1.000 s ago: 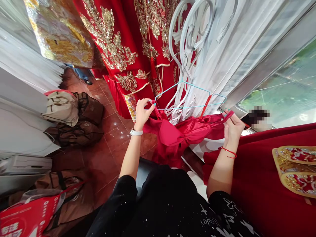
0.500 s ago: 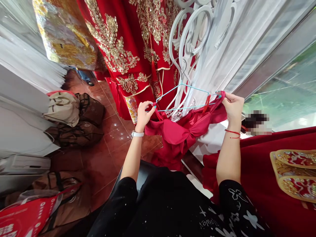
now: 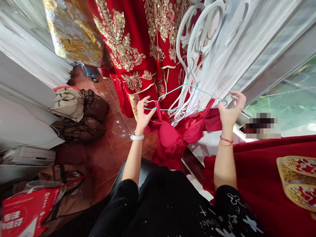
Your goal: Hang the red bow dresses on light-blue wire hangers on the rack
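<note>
A red dress [image 3: 170, 134] hangs by its straps from a thin light-blue wire hanger [image 3: 172, 89]. My left hand [image 3: 144, 115] is at the hanger's left end, thumb and forefinger spread around it, the thumb tip by the left strap [image 3: 158, 111]. At the right end, my right hand [image 3: 230, 110] has its fingers apart beside the wire loop, clear of the right strap [image 3: 209, 108]. Whether either palm touches the wire, I cannot tell. The hanger's metal hook [image 3: 191, 67] points up in front of white scrollwork [image 3: 191, 49]; whether it is caught there is unclear.
Red gowns with gold embroidery [image 3: 123, 46] hang ahead, near white drapery [image 3: 229, 49]. Brown bags [image 3: 81, 128] and a red bag [image 3: 27, 210] stand on the left. Red cloth [image 3: 247, 164] with gold-trimmed pieces [image 3: 300, 181] lies at right, below a window [image 3: 293, 95].
My right hand has let go of the right strap, which now sits on the hanger. The left fingers have loosened and spread. The view has shifted slightly.
</note>
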{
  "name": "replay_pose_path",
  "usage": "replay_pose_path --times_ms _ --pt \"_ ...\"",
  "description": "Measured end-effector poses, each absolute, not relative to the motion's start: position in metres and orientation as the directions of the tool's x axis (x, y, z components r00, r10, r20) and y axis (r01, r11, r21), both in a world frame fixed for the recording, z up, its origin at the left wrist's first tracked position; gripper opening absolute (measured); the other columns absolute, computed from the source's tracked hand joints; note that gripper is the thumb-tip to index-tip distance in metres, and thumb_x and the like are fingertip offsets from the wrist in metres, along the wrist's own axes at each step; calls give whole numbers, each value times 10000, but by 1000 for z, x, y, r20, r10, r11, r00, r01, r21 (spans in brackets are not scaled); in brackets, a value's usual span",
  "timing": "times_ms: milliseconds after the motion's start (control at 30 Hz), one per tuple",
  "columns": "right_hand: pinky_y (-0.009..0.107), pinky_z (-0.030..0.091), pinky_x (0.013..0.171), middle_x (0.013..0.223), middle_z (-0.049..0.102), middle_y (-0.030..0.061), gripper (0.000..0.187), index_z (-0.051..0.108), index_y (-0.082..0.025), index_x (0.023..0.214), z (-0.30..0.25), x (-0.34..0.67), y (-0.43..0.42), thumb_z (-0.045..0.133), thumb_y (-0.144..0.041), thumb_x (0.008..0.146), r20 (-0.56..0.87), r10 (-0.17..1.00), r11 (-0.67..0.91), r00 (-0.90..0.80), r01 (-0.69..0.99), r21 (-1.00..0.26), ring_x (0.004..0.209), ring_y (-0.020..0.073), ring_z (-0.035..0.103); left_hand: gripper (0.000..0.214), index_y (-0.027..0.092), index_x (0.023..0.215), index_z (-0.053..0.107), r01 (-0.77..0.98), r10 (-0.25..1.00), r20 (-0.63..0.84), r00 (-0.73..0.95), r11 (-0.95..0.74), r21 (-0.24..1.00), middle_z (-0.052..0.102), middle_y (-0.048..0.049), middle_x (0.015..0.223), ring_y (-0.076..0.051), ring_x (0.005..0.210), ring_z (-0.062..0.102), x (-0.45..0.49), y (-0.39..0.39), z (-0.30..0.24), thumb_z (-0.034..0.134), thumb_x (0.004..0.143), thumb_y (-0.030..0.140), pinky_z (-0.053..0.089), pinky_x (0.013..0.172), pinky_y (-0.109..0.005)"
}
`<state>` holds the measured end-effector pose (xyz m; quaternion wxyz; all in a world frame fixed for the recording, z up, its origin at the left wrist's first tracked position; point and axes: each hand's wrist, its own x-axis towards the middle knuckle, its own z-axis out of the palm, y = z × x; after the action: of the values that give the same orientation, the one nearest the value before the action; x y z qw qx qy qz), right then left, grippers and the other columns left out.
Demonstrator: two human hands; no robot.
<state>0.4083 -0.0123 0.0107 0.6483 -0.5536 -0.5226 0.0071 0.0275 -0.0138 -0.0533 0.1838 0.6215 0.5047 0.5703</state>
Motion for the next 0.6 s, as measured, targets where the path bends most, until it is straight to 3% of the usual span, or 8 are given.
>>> replay_pose_path --times_ms 67,133,167,233,300,367,500,600 --pt "460 579 1026 1079 685 74 217 662 -224 1009 -4 379 -31 693 -280 801 623 548 428 558 453 -782 1092 248 686 822 282 1466 531 257 873 451 -185 -400 880 618 -143 1440 -267 1282 634 17 -15 -67 818 783 638 528 1065 -393" --pt "454 597 1011 963 716 63 182 692 -227 948 -22 339 -44 705 -361 826 501 754 434 425 250 -865 1016 246 720 935 265 1486 511 115 915 367 -170 -351 929 630 -169 1460 -289 1337 635 11 -15 -77 829 722 700 532 1086 -412" --pt "461 588 1044 985 746 70 225 720 -231 969 -31 317 -46 736 -400 822 414 875 386 250 155 -909 1049 255 728 957 250 1479 522 70 929 333 -163 -326 943 653 -178 1443 -300 1348 636 9 -15 -81 838 701 707 530 1098 -425" --pt "489 523 1158 1187 772 102 425 748 -246 1116 -47 271 -40 812 -492 775 226 971 227 -74 12 -974 1234 285 696 948 218 1445 570 26 940 296 -167 -296 955 688 -188 1414 -314 1357 638 8 -16 -82 870 673 680 524 1118 -442" --pt "494 440 1243 1412 695 116 669 716 -257 1259 -57 232 -23 887 -548 682 101 979 94 -175 -45 -995 1427 299 582 859 185 1363 651 29 944 289 -157 -289 957 712 -191 1389 -324 1352 645 9 -18 -79 885 673 639 511 1146 -459" --pt "462 437 1246 1485 647 116 782 687 -248 1319 -62 202 -4 901 -579 645 102 981 83 -166 -116 -990 1478 286 531 754 169 1277 713 54 950 284 -130 -280 959 725 -182 1374 -329 1331 661 9 -23 -76 881 688 610 499 1168 -481" --pt "412 554 1087 1165 779 100 647 747 -197 1106 -64 175 15 910 -575 607 183 976 153 -117 -232 -961 1140 258 707 720 168 1287 713 94 943 302 -143 -291 952 726 -161 1383 -322 1300 679 9 -39 -80 886 693 535 494 1183 -494" --pt "389 574 947 886 766 36 491 737 -210 877 -68 171 12 912 -565 586 163 984 140 -71 -255 -957 877 214 698 616 156 1234 726 71 927 301 -224 -293 954 756 -156 1316 -312 1246 706 9 -45 -84 838 744 513 535 1133 -476"
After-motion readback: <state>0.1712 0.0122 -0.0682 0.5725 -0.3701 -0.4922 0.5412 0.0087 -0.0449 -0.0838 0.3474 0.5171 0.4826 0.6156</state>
